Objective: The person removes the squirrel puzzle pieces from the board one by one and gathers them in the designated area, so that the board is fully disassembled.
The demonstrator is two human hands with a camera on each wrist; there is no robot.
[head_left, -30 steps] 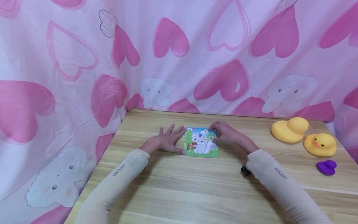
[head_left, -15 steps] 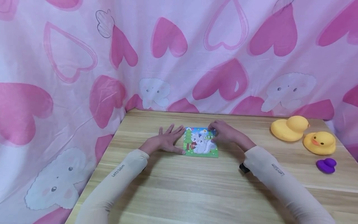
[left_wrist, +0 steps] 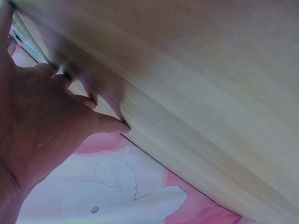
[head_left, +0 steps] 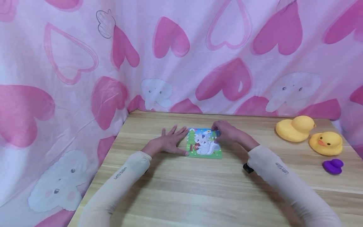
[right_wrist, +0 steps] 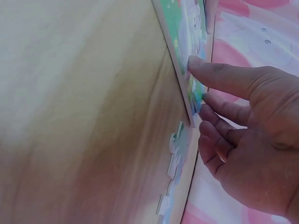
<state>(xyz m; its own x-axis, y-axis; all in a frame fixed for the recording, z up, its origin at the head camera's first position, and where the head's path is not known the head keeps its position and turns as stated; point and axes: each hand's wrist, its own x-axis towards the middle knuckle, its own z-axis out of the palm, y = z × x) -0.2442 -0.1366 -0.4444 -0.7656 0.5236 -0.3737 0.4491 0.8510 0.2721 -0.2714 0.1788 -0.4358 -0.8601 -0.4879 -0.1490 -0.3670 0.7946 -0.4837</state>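
A square jigsaw puzzle with a grey squirrel, green trees and blue sky lies flat on the wooden table. My left hand rests at its left side with the fingers spread; thumb and index tip reach the puzzle's left edge. Over the upper right corner is my right hand, its thumb and fingertips apart and touching the picture. In the right wrist view the thumb lies on the puzzle face while the other fingers bend loosely near the corner. The right hand hides that corner from the head view.
Knobbed flat pieces, apparently loose jigsaw pieces, lie beyond the puzzle's edge in the right wrist view. A large yellow duck, a smaller yellow duck and a purple duck sit at right. A pink heart-patterned curtain borders the table.
The head view shifts slightly. Both hands stay at the puzzle, with the right fingers moving very little over its upper right corner.
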